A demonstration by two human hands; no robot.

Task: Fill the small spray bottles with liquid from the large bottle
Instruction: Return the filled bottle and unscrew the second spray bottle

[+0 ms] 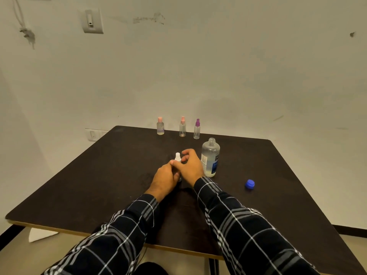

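A small spray bottle with a white top (178,157) stands upright in the middle of the dark table (99,175). My left hand (164,178) grips its body from the left. My right hand (190,165) pinches it just under the white spray top. The bottle's body is mostly hidden by my fingers. The large clear bottle (210,157) stands uncapped just right of my right hand, with a little liquid at its bottom. Its blue cap (250,184) lies on the table further right.
Three small bottles stand in a row by the table's far edge: a pink-capped one (160,126), a pink spray bottle (182,127) and a purple spray bottle (196,129). The wall rises right behind them.
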